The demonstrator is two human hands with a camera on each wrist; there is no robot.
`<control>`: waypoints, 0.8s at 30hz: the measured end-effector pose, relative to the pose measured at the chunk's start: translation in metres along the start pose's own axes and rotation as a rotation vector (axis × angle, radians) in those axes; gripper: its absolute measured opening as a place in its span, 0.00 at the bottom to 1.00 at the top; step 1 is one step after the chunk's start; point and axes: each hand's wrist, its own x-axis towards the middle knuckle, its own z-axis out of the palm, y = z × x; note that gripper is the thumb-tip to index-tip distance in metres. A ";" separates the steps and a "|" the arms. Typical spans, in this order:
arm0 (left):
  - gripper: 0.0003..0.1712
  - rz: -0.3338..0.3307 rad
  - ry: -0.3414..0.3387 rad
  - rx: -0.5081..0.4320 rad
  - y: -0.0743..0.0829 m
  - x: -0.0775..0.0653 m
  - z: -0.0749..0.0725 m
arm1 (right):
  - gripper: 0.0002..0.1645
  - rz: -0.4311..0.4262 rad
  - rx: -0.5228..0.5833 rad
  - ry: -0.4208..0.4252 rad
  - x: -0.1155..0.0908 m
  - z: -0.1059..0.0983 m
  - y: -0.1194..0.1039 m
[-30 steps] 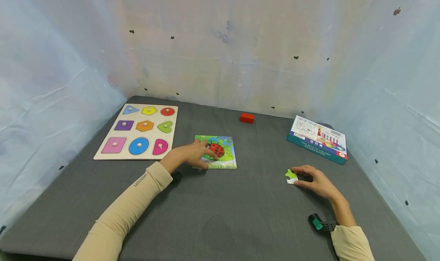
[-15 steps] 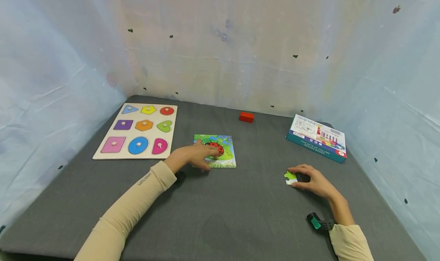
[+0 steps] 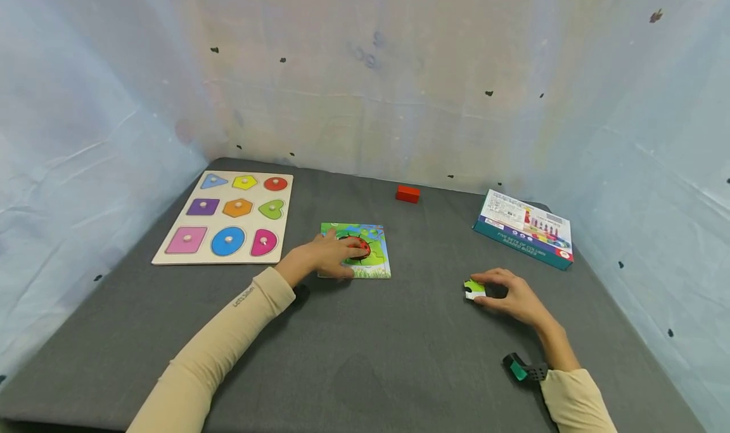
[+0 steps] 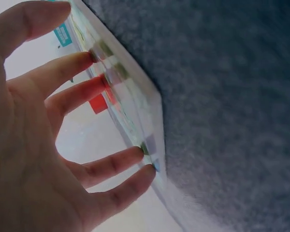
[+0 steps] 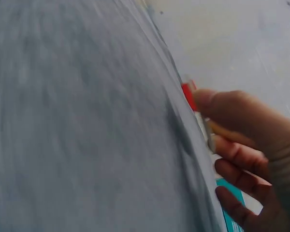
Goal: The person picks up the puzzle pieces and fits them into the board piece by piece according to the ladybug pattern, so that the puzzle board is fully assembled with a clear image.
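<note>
A ladybug picture puzzle (image 3: 377, 267) with a green and blue scene lies flat on the grey table. My left hand (image 3: 326, 256) rests on its left part, covering some of the ladybug. Seen from the left wrist, the spread fingertips (image 4: 99, 84) touch the puzzle's top face. Off to the right, my right hand (image 3: 513, 300) pinches a small green and white jigsaw piece (image 3: 474, 290) between thumb and fingers, just over the table. From the right wrist only the thin edge of the piece (image 5: 207, 130) shows.
A wooden shape board (image 3: 259, 193) with knobbed, coloured shapes lies at the left. At the back sits a red block (image 3: 407, 194). A teal and white box (image 3: 523, 227) stands at the right rear. Pale sheeting (image 3: 353, 84) rises behind the table's edges.
My right hand has carried the jigsaw piece slightly left and away from me. My left hand has shifted a little right over the puzzle.
</note>
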 end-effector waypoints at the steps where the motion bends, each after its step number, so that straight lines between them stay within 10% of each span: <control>1: 0.34 -0.003 0.003 -0.001 0.000 0.000 0.000 | 0.25 -0.001 0.013 -0.002 0.003 0.001 -0.002; 24: 0.32 -0.007 0.023 -0.051 -0.005 -0.002 0.004 | 0.25 -0.181 0.066 -0.125 0.131 0.082 -0.065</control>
